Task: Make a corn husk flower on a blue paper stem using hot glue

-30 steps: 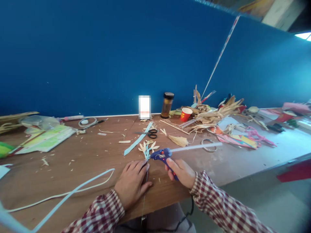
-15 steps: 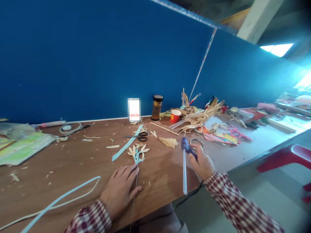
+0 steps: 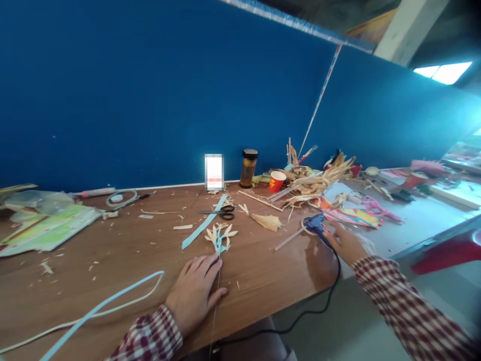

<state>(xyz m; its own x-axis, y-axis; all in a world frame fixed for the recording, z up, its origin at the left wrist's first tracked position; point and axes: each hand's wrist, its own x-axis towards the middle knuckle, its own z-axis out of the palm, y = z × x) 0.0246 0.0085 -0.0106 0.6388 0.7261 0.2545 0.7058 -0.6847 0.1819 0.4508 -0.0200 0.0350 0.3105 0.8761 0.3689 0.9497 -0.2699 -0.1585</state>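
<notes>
A long brown wooden worktable point(image 3: 124, 250) is carrying everything, backed by a deep blue wall point(image 3: 150, 90). A heap of dry straw-coloured husks point(image 3: 317, 183) is lying toward the far right, and a pale blue ribbon loop point(image 3: 112, 301) is trailing across the near left.

The right hand point(image 3: 347, 244) is reaching out to the right with its fingers curled around the handle of the blue plastic hot glue gun point(image 3: 315, 224), which is lying on the table beside a small wire ring, its white glue stick point(image 3: 287, 239) pointing back toward the person and its black cord point(image 3: 323, 306) hanging off the table edge. The gun looks rigid and fairly light; the handle is the safe place to hold it, since the nozzle is likely hot.

The left hand point(image 3: 195, 293) is lying flat and open, pressing down the thin wire stem point(image 3: 217, 296) of a small flower of pale husk petals with blue ribbon point(image 3: 220, 235). That flower seems feather-light and brittle, best held by the stem. Black-handled scissors point(image 3: 221, 212) are resting just beyond it.
</notes>
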